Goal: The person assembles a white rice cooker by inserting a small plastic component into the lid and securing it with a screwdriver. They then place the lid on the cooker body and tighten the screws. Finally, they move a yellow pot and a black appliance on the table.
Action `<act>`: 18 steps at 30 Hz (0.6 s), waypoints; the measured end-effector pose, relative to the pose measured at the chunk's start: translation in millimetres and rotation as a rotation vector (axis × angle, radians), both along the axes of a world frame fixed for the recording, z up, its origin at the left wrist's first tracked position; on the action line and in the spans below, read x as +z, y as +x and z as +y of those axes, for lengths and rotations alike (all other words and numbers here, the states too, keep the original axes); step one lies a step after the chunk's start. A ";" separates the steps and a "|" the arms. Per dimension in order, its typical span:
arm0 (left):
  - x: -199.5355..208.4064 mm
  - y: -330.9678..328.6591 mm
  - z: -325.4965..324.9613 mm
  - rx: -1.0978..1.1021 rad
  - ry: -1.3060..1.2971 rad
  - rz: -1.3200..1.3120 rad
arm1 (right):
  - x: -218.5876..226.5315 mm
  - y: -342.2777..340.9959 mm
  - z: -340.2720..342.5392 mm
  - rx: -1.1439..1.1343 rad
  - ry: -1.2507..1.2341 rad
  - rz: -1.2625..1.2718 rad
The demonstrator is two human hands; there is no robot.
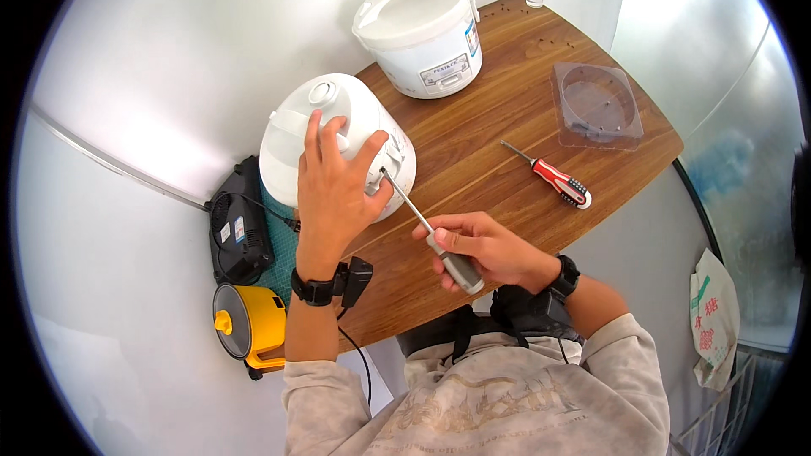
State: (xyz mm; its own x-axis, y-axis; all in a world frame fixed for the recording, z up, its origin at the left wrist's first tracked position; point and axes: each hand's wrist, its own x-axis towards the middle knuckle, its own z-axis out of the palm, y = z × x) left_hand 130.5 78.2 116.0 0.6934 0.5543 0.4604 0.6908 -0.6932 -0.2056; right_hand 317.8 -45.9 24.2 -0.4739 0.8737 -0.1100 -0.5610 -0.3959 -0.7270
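Grey-handled screwdriver (459,267) slants diagonally, tip forward-left at rice cooker (361,111).

Fisheye view from head height, facing down, close above the wooden table (477,156) and nearer white cooker (358,108)

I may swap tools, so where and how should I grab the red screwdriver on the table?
Probably by the thick handle of the red screwdriver, coming from the near right: it lies flat, handle end angled toward your right side, thin shaft pointing away to the left.
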 end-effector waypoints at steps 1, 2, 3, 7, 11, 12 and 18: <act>0.7 0.2 0.0 -0.003 -0.001 -0.002 | 3.0 -6.3 -1.9 0.028 -0.067 0.138; 1.4 0.5 0.2 -0.004 0.000 -0.001 | 4.4 -11.2 -3.5 0.037 -0.081 0.233; 1.3 0.8 0.2 -0.004 0.001 0.000 | 6.4 -14.1 -4.8 0.033 -0.106 0.281; 0.3 0.0 0.5 0.000 0.004 -0.005 | 12.4 -19.1 -7.7 0.020 -0.161 0.350; 0.9 0.6 -0.2 -0.007 0.003 -0.016 | 3.7 -10.3 -6.1 0.007 -0.113 0.207; -0.2 0.1 -0.2 -0.010 0.001 -0.021 | 2.5 -7.0 -6.2 -0.033 -0.075 0.112; -1.8 -0.1 1.0 -0.018 0.011 -0.036 | -7.1 10.8 -6.3 -0.292 0.111 -0.420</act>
State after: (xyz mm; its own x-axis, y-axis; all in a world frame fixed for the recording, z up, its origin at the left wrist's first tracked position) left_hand 130.4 79.2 114.2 0.6863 0.5364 0.4912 0.6850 -0.7037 -0.1886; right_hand 328.6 -52.2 17.1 -0.1435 0.9801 -0.1369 -0.2880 -0.1737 -0.9418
